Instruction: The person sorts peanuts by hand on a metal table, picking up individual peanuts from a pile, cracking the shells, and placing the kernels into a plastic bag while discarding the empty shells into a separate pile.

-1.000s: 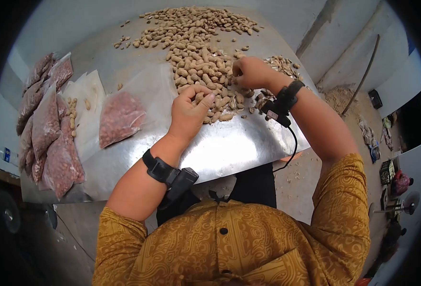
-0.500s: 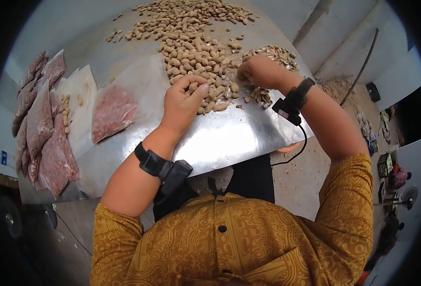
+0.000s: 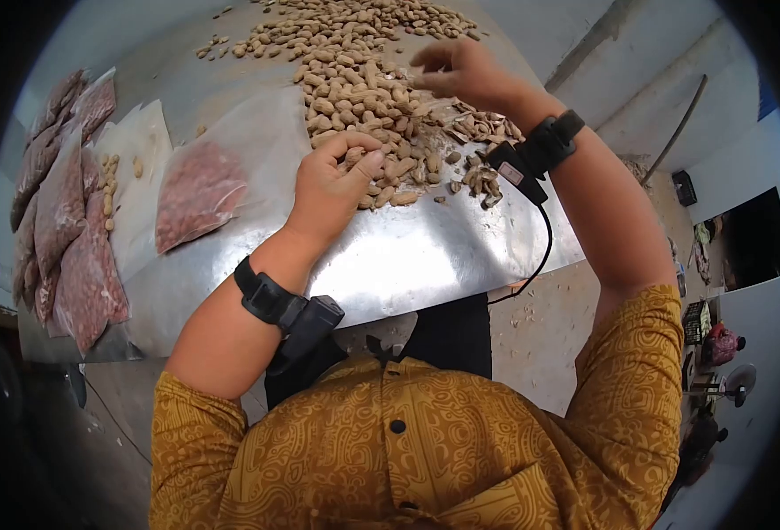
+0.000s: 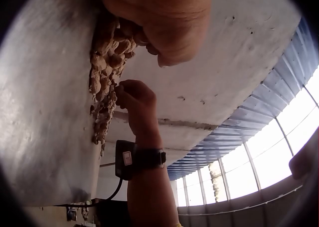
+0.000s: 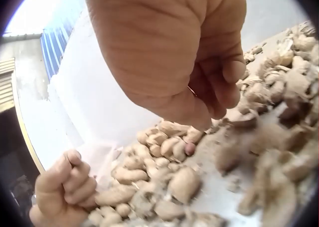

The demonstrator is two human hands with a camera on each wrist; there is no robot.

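A long heap of unshelled peanuts (image 3: 350, 88) runs across the metal table. At its near left edge, my left hand (image 3: 328, 181) has its fingers and thumb curled around peanuts, partly hidden inside the grip. The right wrist view shows this left hand (image 5: 67, 189) low on the left, fingers bent in. My right hand (image 3: 469, 75) is lifted over the right side of the heap, its fingers loosely parted and nothing visible between them. Below it lie broken peanut shells (image 5: 274, 182). One reddish kernel (image 5: 190, 148) shows among the peanuts.
A clear bag of pink kernels (image 3: 200, 190) lies left of my left hand. Farther left are several filled bags (image 3: 90, 283) and a whitish bag (image 3: 147, 212) with loose peanuts on it. The table's front edge (image 3: 407, 309) runs near my lap.
My right hand has risen from the peanuts and shells, swinging away towards the far side, and its fingers have spread. The left hand keeps its grip at the heap's edge.
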